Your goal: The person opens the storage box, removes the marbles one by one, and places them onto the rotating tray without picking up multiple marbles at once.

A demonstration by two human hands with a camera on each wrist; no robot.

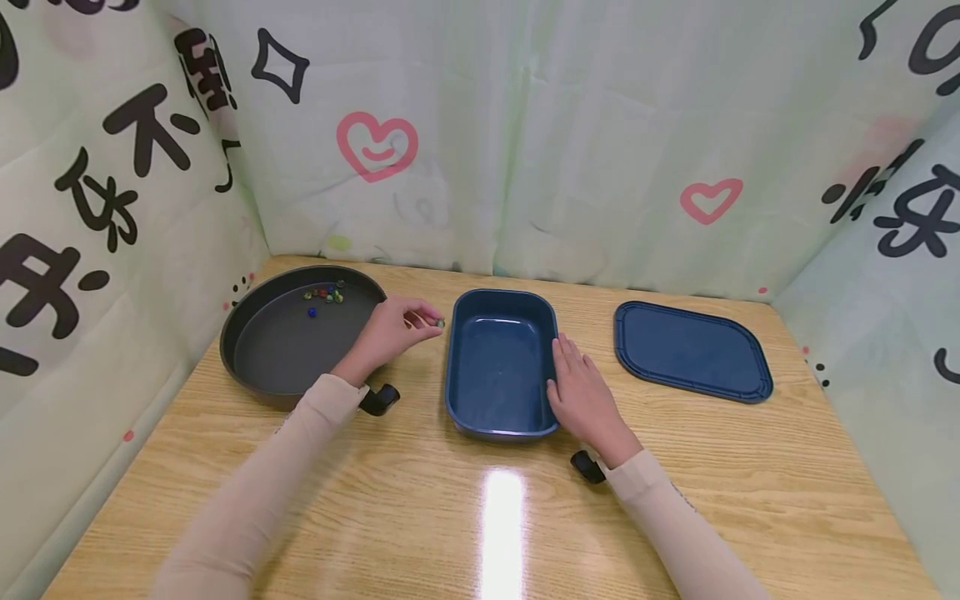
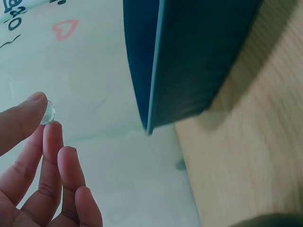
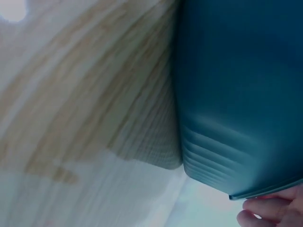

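My left hand [image 1: 392,330] pinches a clear glass marble [image 2: 49,113] between thumb and fingertips. It is raised between a round dark pan [image 1: 281,354] and a deep blue rectangular container [image 1: 501,375]. Several coloured marbles [image 1: 330,295] lie toward the far side of the pan, with a dark blue one nearer its middle. Nothing lies inside the container. Along the container's right side, my right hand [image 1: 585,396] rests with its fingers straight against the rim. In the right wrist view, its fingers [image 3: 270,208] show at that rim and the ribbed outer wall fills the right half.
A flat blue lid [image 1: 693,350] lies on the wooden table [image 1: 420,517] to the right of the container. Printed curtains [image 1: 480,150] enclose the table at the back and on both sides. Black wrist cameras [image 1: 380,400] are strapped at both wrists.
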